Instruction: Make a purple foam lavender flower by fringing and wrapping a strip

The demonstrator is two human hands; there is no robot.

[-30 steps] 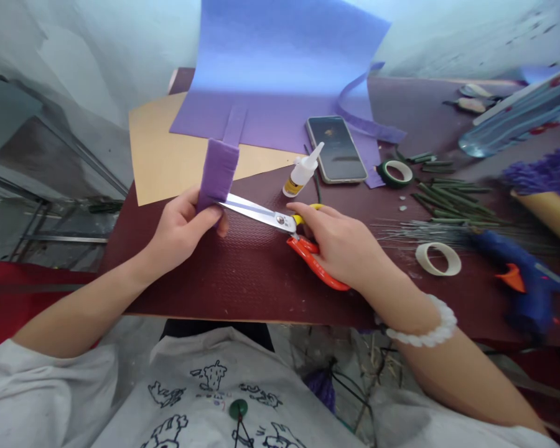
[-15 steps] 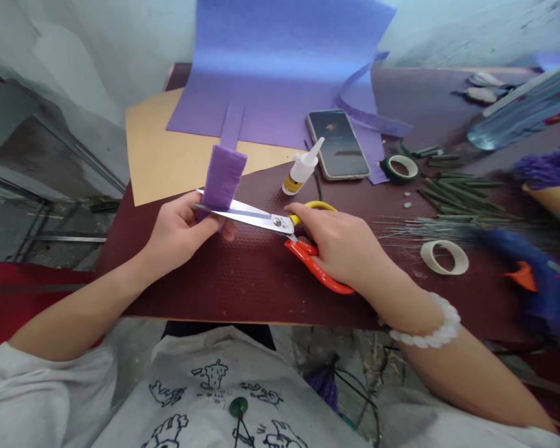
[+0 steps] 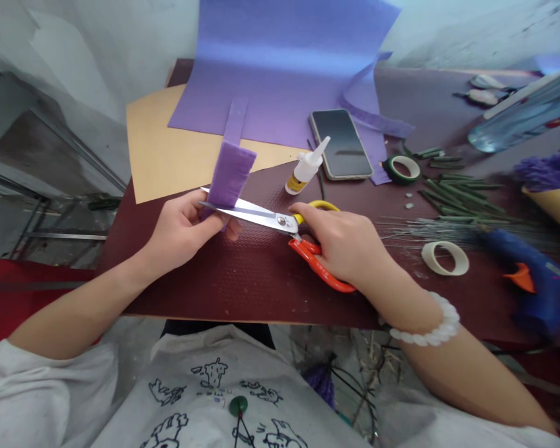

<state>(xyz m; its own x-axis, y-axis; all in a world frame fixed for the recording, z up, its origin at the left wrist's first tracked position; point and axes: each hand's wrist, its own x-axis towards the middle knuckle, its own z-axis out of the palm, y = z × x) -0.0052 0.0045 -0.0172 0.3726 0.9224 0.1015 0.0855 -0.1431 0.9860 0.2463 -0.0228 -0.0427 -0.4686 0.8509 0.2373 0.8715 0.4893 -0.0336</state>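
Observation:
My left hand (image 3: 184, 227) pinches the lower end of a purple foam strip (image 3: 232, 173), which stands up from my fingers and has fine slits along its right edge. My right hand (image 3: 348, 242) grips the scissors (image 3: 280, 221) by their yellow and red handles. Their blades point left and lie parted around the strip, just above my left fingers. Behind the blades, a second narrow purple strip (image 3: 236, 121) rests over the large purple foam sheet (image 3: 280, 93).
Beyond the scissors are a white glue bottle (image 3: 303, 171) and a phone (image 3: 343, 144). Green tape (image 3: 401, 169), green stems (image 3: 457, 196), thin wires (image 3: 420, 230), a cream tape roll (image 3: 444, 258) and a blue glue gun (image 3: 536, 274) lie to the right. Tan paper (image 3: 161, 149) lies at left.
The strip's upper part now leans slightly further right. Both hands keep almost the same pose, with the blades still around the strip.

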